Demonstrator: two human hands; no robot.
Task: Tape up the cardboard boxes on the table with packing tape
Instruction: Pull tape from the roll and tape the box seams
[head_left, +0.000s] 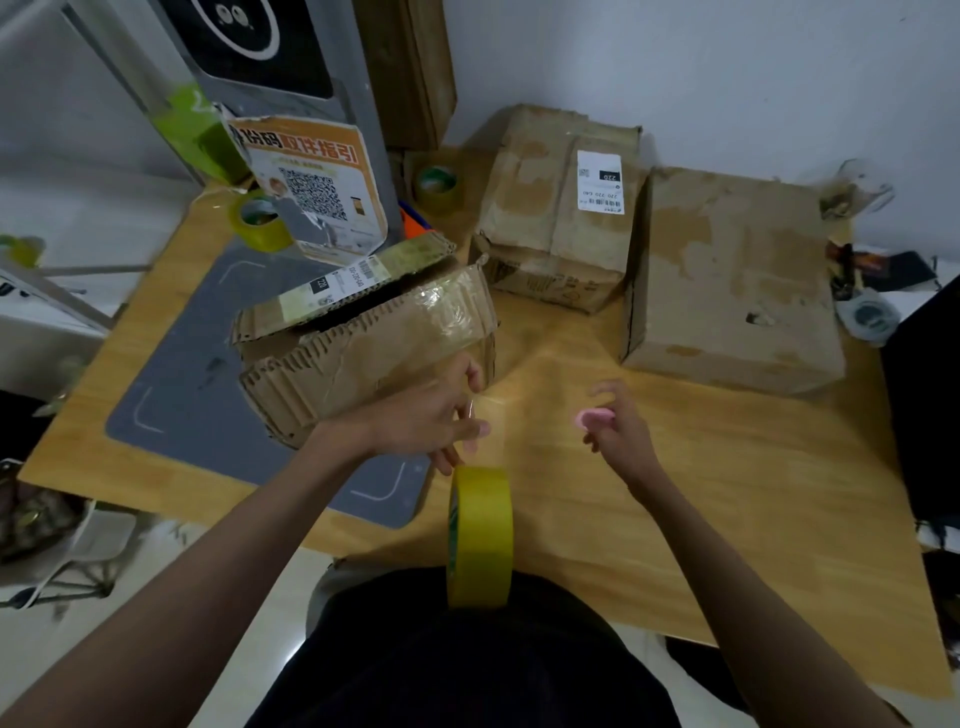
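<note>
A torn cardboard box (363, 348) stands on a grey mat (208, 395), its top flap half open and clear tape across its front. A clear tape strip runs from that box down to a yellow packing tape roll (480, 535), which stands on edge at the table's front edge. My left hand (431, 421) pinches the strip just above the roll. My right hand (621, 426) hovers over the wooden table (675, 493) and holds a small pink object (595, 417); what the object is I cannot tell. Two closed boxes sit further back, one with a white label (561, 208) and one plain (727, 280).
Two more tape rolls lie at the back left (260, 221) and back middle (439, 184). A grey stand with an orange QR poster (311, 187) rises behind the torn box. Small clutter (867, 317) and a dark object (924, 415) line the right edge.
</note>
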